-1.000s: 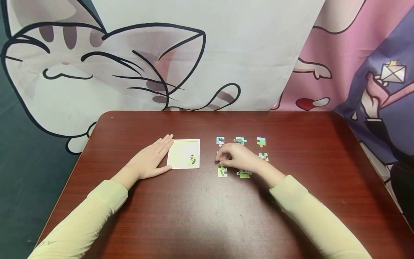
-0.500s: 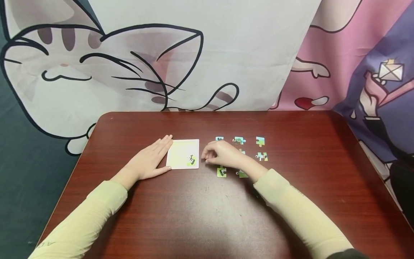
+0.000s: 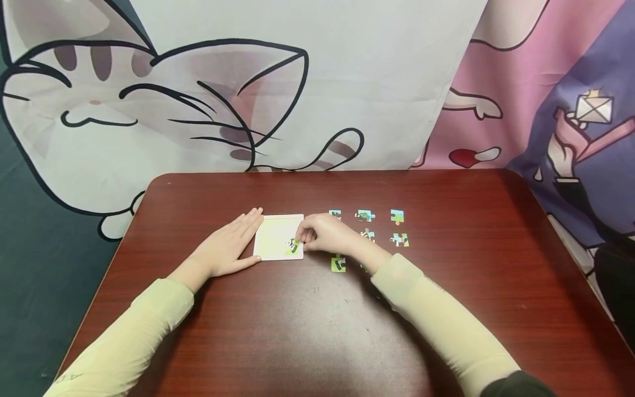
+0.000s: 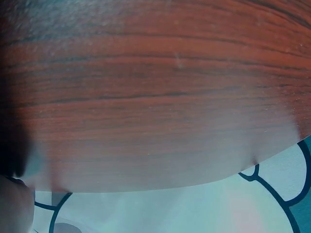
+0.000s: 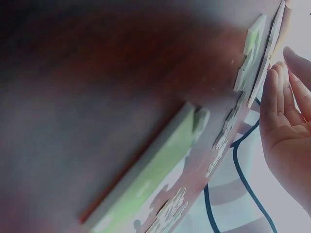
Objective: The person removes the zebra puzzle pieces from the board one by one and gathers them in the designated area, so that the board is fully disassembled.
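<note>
A flat white-rimmed puzzle tray (image 3: 275, 229) lies on the table. In its lower right corner sits a green piece with a panda picture (image 3: 291, 247). My left hand (image 3: 225, 245) rests flat, fingers extended, with fingertips and thumb at the tray's left edge. Over the tray's right edge is my right hand (image 3: 324, 234), thumb and fingers brought together in a pinch on a puzzle piece that they almost wholly hide. In the right wrist view, this hand (image 5: 286, 116) appears at the right, its fingertips close by the tray edge (image 5: 267, 56).
Several loose jigsaw pieces lie spaced out right of the tray, among them a blue-green one (image 3: 397, 216) at the back and a panda piece (image 3: 338, 263) in front. My right forearm passes over part of them. A cat-print cloth (image 3: 198, 110) hangs behind the table (image 3: 278, 331).
My right hand has moved left from among the loose pieces to the tray's right edge. The left hand has stayed at the tray's left side.
</note>
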`<state>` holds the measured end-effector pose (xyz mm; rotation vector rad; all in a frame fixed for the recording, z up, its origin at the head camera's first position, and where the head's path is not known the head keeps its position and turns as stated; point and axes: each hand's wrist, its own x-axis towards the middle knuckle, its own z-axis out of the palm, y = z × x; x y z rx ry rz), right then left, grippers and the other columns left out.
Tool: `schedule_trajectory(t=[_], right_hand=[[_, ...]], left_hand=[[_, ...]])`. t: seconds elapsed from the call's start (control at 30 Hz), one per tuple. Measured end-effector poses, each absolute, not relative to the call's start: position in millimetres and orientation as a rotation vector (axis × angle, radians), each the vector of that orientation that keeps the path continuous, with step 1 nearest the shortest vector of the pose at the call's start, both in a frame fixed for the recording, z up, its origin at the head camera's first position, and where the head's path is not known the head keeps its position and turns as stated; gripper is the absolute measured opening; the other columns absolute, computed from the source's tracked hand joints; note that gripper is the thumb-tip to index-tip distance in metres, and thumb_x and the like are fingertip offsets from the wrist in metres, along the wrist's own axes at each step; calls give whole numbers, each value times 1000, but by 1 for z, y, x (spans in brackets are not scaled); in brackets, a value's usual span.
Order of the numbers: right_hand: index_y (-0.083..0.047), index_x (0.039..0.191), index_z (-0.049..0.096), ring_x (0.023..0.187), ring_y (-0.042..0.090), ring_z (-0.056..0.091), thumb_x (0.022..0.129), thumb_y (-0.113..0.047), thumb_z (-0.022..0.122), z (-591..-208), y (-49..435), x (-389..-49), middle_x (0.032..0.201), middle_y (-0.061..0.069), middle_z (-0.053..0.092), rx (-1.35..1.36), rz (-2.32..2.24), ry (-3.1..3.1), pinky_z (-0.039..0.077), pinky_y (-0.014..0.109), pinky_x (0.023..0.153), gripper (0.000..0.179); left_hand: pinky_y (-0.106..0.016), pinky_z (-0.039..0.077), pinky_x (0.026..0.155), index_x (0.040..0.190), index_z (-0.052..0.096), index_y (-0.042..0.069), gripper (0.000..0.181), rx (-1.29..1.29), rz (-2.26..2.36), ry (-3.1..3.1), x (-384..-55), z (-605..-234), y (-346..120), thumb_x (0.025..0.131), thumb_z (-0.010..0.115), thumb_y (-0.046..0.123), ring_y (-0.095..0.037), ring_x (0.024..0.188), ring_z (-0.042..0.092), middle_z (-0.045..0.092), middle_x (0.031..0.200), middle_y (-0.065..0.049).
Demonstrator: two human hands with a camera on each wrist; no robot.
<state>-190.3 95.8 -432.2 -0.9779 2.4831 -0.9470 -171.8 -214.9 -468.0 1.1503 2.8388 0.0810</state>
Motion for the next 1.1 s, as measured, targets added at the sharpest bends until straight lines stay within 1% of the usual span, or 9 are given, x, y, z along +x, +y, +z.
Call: schedule_trajectory(t=[0.23,0.57,0.87,1.1], right_hand=[[-7,102,78,84,9,68,84,-3,86,-433,85,-194,93,4,76,-965,-947,2470,57,16,78,20],[-8,105,76,91,13,66,85,-3,86,-432,74,-195,100,4,71,-1047,-775,2514,55,20,84,23],[-9,108,75,92,12,63,86,-12,89,-434,72,-198,101,3,69,-1086,-683,2518,54,22,85,26],[-8,113,76,94,12,64,86,-13,88,-434,71,-200,105,3,70,-1103,-661,2525,55,23,87,30]], left_hand=[[-51,26,134,166,23,-5,96,1151,87,2843,-170,-468,-215,102,60,54,-35,165,21,16,178,-20],[-51,26,134,167,23,-5,96,1138,102,2842,-170,-470,-216,101,61,54,-34,166,21,15,178,-20],[-51,26,134,167,22,-4,96,1139,110,2843,-171,-471,-215,102,61,54,-34,166,20,15,178,-19],[-51,26,134,167,21,-3,96,1129,113,2841,-172,-470,-215,102,60,55,-33,166,19,14,179,-18]])
